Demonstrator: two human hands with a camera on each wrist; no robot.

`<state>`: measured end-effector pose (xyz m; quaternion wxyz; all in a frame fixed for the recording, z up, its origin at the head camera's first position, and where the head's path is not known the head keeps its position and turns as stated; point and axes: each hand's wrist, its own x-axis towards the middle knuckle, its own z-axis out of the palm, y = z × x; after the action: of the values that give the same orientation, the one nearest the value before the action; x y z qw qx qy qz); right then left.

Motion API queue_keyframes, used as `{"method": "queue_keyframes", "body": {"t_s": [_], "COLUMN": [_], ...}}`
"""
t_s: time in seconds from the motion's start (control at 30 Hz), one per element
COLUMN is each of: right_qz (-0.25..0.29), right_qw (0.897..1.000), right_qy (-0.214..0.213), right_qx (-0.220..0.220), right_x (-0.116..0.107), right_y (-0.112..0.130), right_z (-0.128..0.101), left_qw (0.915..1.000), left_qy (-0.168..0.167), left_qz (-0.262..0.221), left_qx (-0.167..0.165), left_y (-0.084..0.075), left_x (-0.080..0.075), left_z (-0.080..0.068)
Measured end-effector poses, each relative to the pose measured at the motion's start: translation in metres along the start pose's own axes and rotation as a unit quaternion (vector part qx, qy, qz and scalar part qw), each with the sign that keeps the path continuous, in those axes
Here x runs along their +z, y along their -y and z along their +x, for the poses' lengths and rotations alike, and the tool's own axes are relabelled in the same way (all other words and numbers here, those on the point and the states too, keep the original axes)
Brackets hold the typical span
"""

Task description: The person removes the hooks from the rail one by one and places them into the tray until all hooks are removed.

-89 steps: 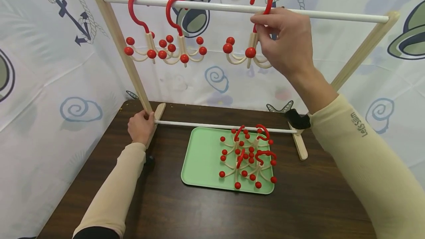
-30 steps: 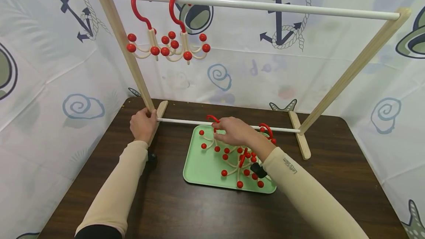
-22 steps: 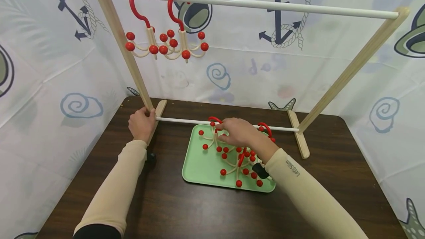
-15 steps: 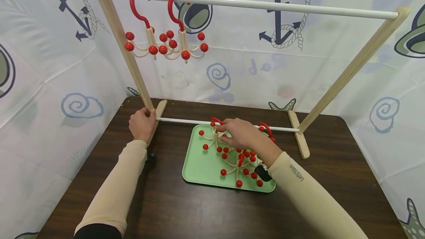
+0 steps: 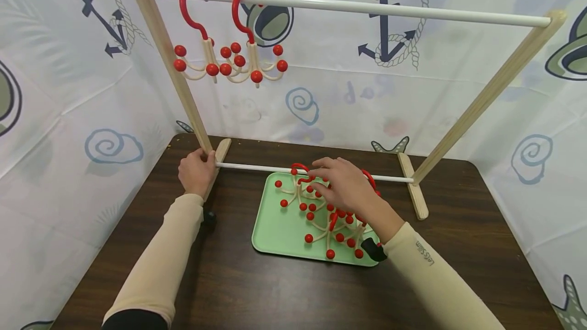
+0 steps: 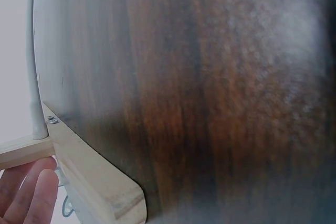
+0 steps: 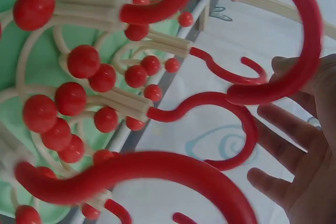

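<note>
Pale printed cloth (image 5: 435, 95), anchors, shells and swirls on it, forms the backdrop behind and to both sides. Dark wood-grain table (image 5: 275, 294) below. Standing on it, a rack (image 5: 486, 95): two pale wooden uprights on feet, a white upper rod (image 5: 348, 5) and a white lower rod (image 5: 252, 167).

Cream sleeves (image 5: 440, 279) cover both forearms; lettering on the right one. Light green tray (image 5: 275, 223) lies flat on the table, its far edge along the lower rod.

Hands: left hand (image 5: 196, 172) grips the rack low on its left upright, just above the foot; fingertips show against the wood in the left wrist view. Right hand (image 5: 346, 182) is above the tray, fingers extended and apart, holding nothing. Red hooks close by its fingers; cannot tell whether any fingertip touches one.

Two hooked pieces (image 5: 253, 55) hang side by side from the upper rod, near its left end. More branched pieces (image 5: 298, 192) crowd the tray, mostly its right part; five hooks visible in the right wrist view.

Smallest: red balls (image 5: 330, 254) tipping the curved pale arms.
</note>
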<state>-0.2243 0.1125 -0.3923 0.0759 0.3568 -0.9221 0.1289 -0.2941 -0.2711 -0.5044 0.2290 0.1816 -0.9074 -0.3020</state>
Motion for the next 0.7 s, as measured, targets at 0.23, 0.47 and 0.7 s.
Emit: {"method": "queue_keyframes", "body": {"t_s": [0.23, 0.47, 0.7], "right_qz": [0.019, 0.054, 0.042], "right_qw": [0.990, 0.944, 0.958], "right_qy": [-0.122, -0.301, -0.266], "right_qx": [-0.067, -0.128, -0.097], "right_x": [-0.025, -0.062, -0.108], "right_y": [0.006, 0.033, 0.059], "right_z": [0.013, 0.043, 0.087], "left_qw": [1.0000, 1.0000, 0.9999], "left_qy": [0.001, -0.004, -0.005], "left_qz": [0.003, 0.000, -0.007], "left_qx": [-0.002, 0.006, 0.013], "left_y": [-0.001, 0.002, 0.000], "left_x": [-0.001, 0.000, 0.000], "left_z": [0.000, -0.002, -0.002]}}
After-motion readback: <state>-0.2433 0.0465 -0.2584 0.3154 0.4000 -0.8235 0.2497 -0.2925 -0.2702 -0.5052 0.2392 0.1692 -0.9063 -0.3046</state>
